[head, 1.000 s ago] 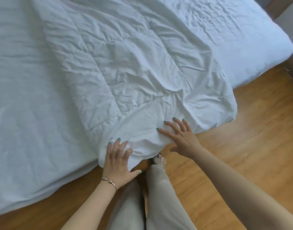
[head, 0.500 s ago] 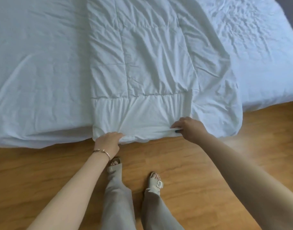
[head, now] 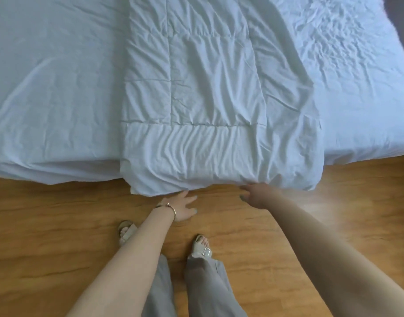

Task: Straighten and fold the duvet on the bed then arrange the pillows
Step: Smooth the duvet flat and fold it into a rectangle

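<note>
- Hanging loose and open, fingers spread, gripping nothing: left hand [head: 182,208] at 6 o'clock of the frame, just below the duvet [head: 210,110] hem, fingertips near the cloth or barely brushing it; contact too fine to tell.
- Reaching in at about 5 o'clock, right hand [head: 258,194] also slack and open, index finger just touching or nearly touching the lower hem.
- Lying as a long folded strip down the middle of the bed [head: 47,88], from 12 o'clock to the near mattress edge, with the hem drooping over the side toward the floor [head: 59,236].
- Judging the hands placed at the two near corners of the top layer, probably for squaring the fold against the mattress edge.
- Showing a wider under-layer sticking out at 3 o'clock of the strip, so the edges not yet lining up.
- Wrinkling heavily in the sheet at 2 o'clock; lying smoother at 9 o'clock.
- Standing on warm wooden boards, sandalled feet [head: 202,245] at 6 o'clock, close to the bed.
- Showing no pillows anywhere in view; arranging likely yet to come.
</note>
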